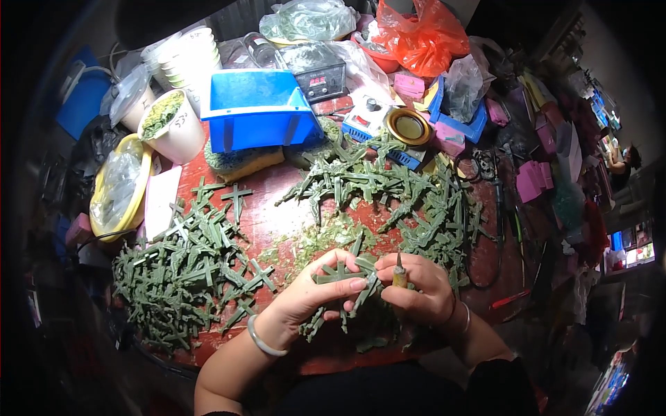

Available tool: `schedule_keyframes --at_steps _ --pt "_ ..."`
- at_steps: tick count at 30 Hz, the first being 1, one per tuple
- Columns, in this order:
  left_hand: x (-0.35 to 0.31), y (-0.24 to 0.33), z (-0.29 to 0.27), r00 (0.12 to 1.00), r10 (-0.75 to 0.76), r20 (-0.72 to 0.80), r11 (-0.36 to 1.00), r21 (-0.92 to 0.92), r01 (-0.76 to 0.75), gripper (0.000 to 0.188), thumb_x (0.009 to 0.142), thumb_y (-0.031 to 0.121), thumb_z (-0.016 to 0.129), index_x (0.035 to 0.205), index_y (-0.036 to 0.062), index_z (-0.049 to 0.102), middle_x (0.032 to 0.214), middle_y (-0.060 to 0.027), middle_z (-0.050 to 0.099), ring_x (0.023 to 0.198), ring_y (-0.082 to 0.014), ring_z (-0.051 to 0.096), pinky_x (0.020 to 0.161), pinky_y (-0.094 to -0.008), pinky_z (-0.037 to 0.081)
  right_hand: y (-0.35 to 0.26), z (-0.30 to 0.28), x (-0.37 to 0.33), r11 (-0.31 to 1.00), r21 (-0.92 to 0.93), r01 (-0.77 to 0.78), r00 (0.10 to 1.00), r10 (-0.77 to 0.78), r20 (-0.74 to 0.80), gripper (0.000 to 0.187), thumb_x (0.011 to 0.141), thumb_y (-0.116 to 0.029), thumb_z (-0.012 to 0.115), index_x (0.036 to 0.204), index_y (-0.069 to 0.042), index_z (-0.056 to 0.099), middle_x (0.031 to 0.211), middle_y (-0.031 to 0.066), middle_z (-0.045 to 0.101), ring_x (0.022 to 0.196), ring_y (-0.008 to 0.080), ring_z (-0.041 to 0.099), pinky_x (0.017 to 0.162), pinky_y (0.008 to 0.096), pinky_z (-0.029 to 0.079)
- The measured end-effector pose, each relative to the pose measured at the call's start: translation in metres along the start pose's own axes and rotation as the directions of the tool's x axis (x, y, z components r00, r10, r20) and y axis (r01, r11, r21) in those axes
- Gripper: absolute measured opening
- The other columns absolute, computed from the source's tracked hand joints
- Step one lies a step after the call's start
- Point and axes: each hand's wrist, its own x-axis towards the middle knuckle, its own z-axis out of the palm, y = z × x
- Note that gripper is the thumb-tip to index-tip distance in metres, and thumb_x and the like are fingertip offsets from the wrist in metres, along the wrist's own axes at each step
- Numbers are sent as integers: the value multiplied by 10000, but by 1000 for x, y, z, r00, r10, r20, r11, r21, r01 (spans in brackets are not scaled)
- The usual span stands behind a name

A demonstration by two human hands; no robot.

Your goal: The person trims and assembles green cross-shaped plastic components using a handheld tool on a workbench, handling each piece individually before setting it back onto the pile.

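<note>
Near the table's front edge, my left hand [320, 286] is closed on a green cross-shaped piece [338, 275] with rough, flaky edges. Close beside it, the fingers of my right hand [424, 292] are wrapped round a small pointed tool [399, 277] with a yellowish handle, its dark tip upward. The right fingertips meet the held piece's right end. Several more green pieces [319, 324] lie below my hands. A large heap of green crosses [177, 277] covers the left side, and another heap [430, 208] curves along the back right. Pale green shavings [329, 243] are scattered between them.
A blue bin [260, 104] rests on a sponge-like block [243, 163] at the back. Left of it stand a white bucket [173, 125] of green bits and a yellow basin [125, 187]. Behind are an electric control box [316, 73], a round brass-coloured dish [408, 127] and a red bag [423, 38].
</note>
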Motion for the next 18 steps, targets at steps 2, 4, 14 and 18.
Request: schedule_keyframes --at_steps 2,4,14,18 --pt "0 -1 0 1000 -24 -11 999 -21 24 269 894 188 714 1080 115 533 837 0 599 651 -72 575 409 -171 335 -1 1 0 1000 12 -21 1000 21 5 159 760 -23 696 908 -77 677 970 131 633 915 310 674 707 353 568" --pt "1 1 2 999 -40 28 999 -6 40 287 898 181 709 1113 110 533 840 -4 597 649 -73 574 408 -170 337 -4 3 1 999 -28 38 999 -38 -14 142 769 -8 706 893 -66 670 986 133 638 911 317 674 706 342 577" --pt "3 0 -5 998 56 17 998 -25 -56 350 915 124 677 1223 96 513 983 -124 682 644 -79 574 429 -170 364 -5 3 2 920 149 -361 878 390 -277 310 888 -141 709 1144 -3 602 999 146 650 850 231 655 741 293 547" --pt "1 3 -1 999 51 -12 998 33 -50 399 917 120 673 1278 96 506 974 -118 687 644 -73 578 436 -172 377 -16 -11 4 719 527 -452 769 614 -178 342 889 -171 714 1180 -8 634 913 108 672 749 187 636 706 274 514"
